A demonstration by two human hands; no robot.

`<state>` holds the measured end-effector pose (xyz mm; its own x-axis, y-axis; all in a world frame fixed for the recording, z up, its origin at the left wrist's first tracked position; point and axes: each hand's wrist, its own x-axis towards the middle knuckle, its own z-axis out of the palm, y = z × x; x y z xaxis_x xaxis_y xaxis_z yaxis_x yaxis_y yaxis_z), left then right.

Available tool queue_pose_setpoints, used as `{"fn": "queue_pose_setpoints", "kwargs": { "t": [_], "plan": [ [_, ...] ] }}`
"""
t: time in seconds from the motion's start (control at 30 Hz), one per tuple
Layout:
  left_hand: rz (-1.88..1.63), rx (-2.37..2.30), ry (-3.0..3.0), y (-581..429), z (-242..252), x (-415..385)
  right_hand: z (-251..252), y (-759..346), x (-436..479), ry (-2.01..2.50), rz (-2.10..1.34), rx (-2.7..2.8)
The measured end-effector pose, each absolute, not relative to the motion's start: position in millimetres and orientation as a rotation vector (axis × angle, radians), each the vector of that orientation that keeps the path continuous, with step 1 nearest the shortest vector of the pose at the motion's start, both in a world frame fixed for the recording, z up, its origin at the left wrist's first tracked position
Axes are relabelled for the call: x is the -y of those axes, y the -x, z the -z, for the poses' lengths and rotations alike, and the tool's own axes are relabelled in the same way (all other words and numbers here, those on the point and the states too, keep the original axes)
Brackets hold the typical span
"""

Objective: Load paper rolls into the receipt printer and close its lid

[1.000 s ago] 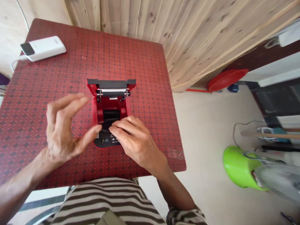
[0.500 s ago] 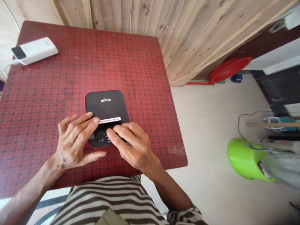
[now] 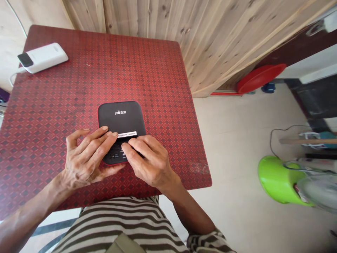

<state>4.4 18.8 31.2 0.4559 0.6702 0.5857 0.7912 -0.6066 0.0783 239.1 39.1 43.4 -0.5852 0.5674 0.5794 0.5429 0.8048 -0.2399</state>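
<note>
A compact printer [image 3: 121,127] is being steadied on the desk [image 3: 158,84], its interior being hidden by the lid [image 3: 121,120]. A green bucket [image 3: 275,181] is being shown, contents indistinct. Lettering beginning "FE" [image 3: 120,112] is being displayed above a label strip [image 3: 127,134], illegibly small. The lid is being touched by the left hand [image 3: 86,154], loosely spread; the right hand's [image 3: 150,160] grip is being bunched at its front edge, any hold undeterminable.

looks like a home: plank wall [image 3: 210,38], patterned table [image 3: 160,77], red basin [image 3: 259,78], green bucket [image 3: 273,181].
</note>
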Motion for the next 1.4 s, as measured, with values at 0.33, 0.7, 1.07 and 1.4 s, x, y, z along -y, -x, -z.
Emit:
{"fn": "queue_pose_setpoints", "kwargs": {
  "t": [0.33,0.7,1.07,1.4],
  "plan": [
    [1.075,1.218,2.336,2,-14,10,-1,-306,-93,1.272,-0.441,1.971],
    [0.866,1.25,2.297,8,-5,17,53,-305,-108,1.387,-0.411,1.986],
    [0.985,1.227,2.383,8,-16,5,52,-307,-107,1.396,-0.423,1.992],
    [1.05,1.298,2.45,4,-12,4,46,-309,-109,1.328,-0.426,2.004]
  ]
}}
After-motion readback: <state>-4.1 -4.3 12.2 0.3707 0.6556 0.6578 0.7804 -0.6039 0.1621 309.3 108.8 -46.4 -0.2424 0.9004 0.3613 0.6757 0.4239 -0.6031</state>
